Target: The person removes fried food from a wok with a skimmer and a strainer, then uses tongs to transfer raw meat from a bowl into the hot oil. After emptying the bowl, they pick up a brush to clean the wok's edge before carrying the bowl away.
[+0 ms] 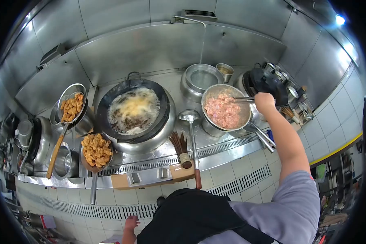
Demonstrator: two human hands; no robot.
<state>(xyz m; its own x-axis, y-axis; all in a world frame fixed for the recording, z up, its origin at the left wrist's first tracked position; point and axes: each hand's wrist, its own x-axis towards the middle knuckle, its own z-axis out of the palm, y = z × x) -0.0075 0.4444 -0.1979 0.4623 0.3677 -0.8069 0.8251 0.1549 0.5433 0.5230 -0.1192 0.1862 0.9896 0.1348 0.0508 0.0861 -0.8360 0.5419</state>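
My right hand [265, 102] is closed round a pair of metal tongs [245, 100]. Their tips reach into pale pink raw meat pieces [223, 112] in a round metal bowl [210, 90], which rests on a pot on the counter. Low at my left side hangs my left hand [131, 222], loosely open, with nothing visible in it. Left of the bowl, a long-handled ladle [193, 142] lies on the counter. A black wok [105, 99] full of bubbling, foaming oil [134, 110] sits on the stove further left.
Browned fried pieces fill a wood-handled strainer [55, 156] and a second ladle-like strainer [94, 179] at left. A bamboo brush [180, 148] lies by the counter edge. Water runs from a tap [191, 19] into a metal basin [200, 90]. A dark wok [268, 85] stands at right.
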